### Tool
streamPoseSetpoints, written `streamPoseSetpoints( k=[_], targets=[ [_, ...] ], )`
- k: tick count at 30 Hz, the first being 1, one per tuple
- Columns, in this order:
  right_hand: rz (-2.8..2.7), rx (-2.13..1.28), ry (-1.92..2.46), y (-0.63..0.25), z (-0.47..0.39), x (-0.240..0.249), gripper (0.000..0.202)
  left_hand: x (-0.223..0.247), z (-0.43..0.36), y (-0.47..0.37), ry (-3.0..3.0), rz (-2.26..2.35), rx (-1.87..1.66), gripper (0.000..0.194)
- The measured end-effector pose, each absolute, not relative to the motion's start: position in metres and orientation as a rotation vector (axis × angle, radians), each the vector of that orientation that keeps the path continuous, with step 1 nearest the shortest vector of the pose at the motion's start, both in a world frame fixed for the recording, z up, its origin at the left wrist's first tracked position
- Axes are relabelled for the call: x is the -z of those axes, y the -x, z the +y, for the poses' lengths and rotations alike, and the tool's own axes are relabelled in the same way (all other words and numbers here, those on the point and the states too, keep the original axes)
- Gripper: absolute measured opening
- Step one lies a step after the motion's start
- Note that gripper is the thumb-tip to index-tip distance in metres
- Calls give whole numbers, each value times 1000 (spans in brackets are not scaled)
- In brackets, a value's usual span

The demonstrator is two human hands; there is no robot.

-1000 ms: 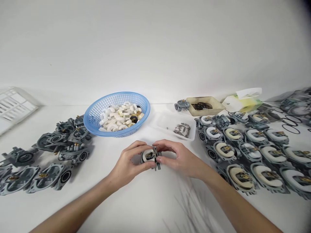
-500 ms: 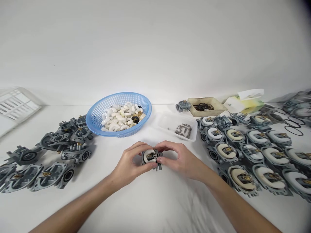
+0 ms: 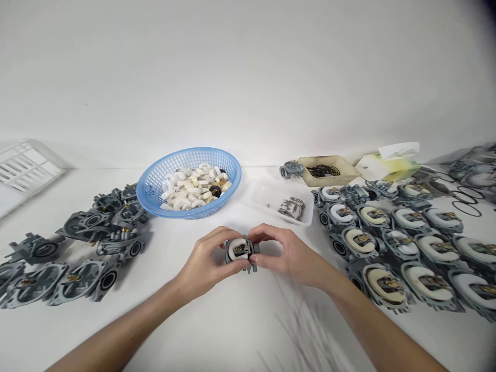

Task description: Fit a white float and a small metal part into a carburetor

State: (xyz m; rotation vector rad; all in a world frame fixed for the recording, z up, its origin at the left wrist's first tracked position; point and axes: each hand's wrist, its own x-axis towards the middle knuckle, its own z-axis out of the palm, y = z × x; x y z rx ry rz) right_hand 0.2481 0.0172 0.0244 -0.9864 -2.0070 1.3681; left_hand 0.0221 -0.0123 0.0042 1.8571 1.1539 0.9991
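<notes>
A small grey metal carburetor body (image 3: pixel 250 266) with a white curved float (image 3: pixel 237 249) on its upper side is held just above the middle of the white table. My left hand (image 3: pixel 205 263) has its thumb and fingers closed round the body's left side. On the right side, my right hand (image 3: pixel 284 256) grips the same body, its thumb beside the float. Some fingertips are hidden behind the part.
A blue basket (image 3: pixel 151 204) holds white floats. A clear tray (image 3: pixel 310 217) has small metal pins, a beige tray (image 3: pixel 351 178) black rings. Grey bodies (image 3: pixel 83 279) lie at left; bodies with floats (image 3: pixel 430 281) stand in rows at right.
</notes>
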Motion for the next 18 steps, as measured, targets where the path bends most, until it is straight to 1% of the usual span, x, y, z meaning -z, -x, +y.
streamPoseSetpoints(
  k=[4, 8, 10, 18],
  targets=[
    [-2008, -1360, 998, -248, 17, -25, 21, -5, -12, -22, -1890, 1152, -975, 30],
    [-1999, -1347, 1008, -246, 16, -24, 18, -3, -12, -20, -1922, 1150, -914, 45],
    [-2000, -1345, 1006, -246, 16, -25, 18, -2, -12, -20, -1928, 1157, -898, 49],
    [-2033, -1299, 1022, -246, 13, -27, 22, -3, -13, -18, -1953, 1170, -869, 45]
  ],
)
